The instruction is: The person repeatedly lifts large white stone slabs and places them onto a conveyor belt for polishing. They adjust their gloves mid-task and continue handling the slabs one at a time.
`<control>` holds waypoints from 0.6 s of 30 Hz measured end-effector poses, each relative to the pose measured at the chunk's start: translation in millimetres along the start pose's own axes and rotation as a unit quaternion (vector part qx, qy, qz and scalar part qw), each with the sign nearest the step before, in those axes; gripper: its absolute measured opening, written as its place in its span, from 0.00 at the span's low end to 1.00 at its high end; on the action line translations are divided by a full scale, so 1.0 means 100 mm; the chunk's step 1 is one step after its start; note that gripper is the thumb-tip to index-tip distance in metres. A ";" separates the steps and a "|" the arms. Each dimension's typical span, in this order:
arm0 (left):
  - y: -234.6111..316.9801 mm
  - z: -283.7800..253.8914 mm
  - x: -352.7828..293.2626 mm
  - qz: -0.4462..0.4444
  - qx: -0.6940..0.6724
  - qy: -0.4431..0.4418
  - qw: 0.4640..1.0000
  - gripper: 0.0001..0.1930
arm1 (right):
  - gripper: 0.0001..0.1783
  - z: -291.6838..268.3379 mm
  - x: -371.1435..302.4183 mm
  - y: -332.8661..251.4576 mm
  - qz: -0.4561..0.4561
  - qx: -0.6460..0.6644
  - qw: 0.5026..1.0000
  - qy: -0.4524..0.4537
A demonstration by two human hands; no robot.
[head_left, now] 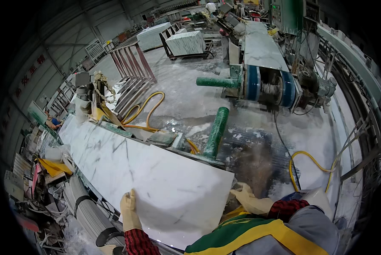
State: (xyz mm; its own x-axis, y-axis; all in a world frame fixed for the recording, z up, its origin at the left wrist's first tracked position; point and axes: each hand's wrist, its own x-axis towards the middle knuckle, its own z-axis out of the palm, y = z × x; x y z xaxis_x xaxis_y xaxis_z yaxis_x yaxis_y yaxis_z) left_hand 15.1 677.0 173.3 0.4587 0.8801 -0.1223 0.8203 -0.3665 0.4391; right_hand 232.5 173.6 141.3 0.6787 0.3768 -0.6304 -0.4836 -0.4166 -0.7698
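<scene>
Green-edged support (117, 129) (mostly hidden), grey-veined white stone slab (173, 187) lying flat on it

Room above the slab (177, 182) — green roller (216, 132) beyond its far edge.

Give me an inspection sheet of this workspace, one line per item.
Surface: the slab hides most of its support; the floor beyond looks wet, with pale residue and a dark patch.
Job's things: white slab with grey veining, lying face up.
Left hand: gloved, at the slab's near edge, fingers on its top; grip unclear.
Right hand: gloved, at the slab's right end; grip unclear.
Clutter: yellow sheet among mixed material at left; bundled grey strips nearby.
Cables: black cable across the floor; yellow hoses beyond the slab and at right.
Surroundings: green cylinder, blue-rimmed wheels, stone blocks, metal rack.
</scene>
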 end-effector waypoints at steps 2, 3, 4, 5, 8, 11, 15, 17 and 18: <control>-0.07 0.07 0.03 -0.003 -0.029 0.011 1.000 0.45 | 0.29 0.06 0.19 0.39 0.076 0.064 0.979 -0.176; -0.19 0.07 0.03 -0.008 -0.031 0.022 0.999 0.45 | 0.29 0.15 0.30 0.54 0.079 0.069 0.960 -0.258; -0.27 0.04 0.01 -0.011 -0.033 0.033 0.999 0.44 | 0.29 0.22 0.38 0.65 0.075 0.071 0.938 -0.330; -0.19 -0.02 0.00 0.004 -0.014 0.042 0.999 0.44 | 0.29 0.25 0.40 0.74 0.052 0.079 0.919 -0.383; 0.15 -0.35 -0.18 0.038 0.053 0.074 0.995 0.44 | 0.30 0.25 0.49 0.92 -0.085 0.102 0.872 -0.471; 0.72 -0.85 -0.69 0.040 0.107 0.083 0.990 0.44 | 0.30 0.13 0.51 0.90 -0.159 0.065 0.873 -0.456; 1.20 -1.10 -1.04 0.070 -0.004 0.142 0.987 0.34 | 0.34 -0.22 0.82 0.92 -0.260 -0.165 0.866 -0.394; 1.60 -1.16 -1.28 0.065 -0.092 0.129 0.985 0.25 | 0.36 -0.38 0.88 0.73 -0.086 0.046 0.919 -0.383; 1.73 -1.06 -1.32 0.074 -0.128 0.137 0.979 0.24 | 0.37 -0.48 0.98 0.73 -0.004 0.169 0.917 -0.361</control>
State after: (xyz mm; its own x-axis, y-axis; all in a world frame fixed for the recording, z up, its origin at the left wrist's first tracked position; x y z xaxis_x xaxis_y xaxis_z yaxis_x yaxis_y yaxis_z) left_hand 60.1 529.2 360.1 0.4279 0.8840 0.1883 0.6238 -0.4396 0.6463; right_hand 290.2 140.4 27.6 0.1991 0.8797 -0.4318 -0.7065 -0.1765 -0.6853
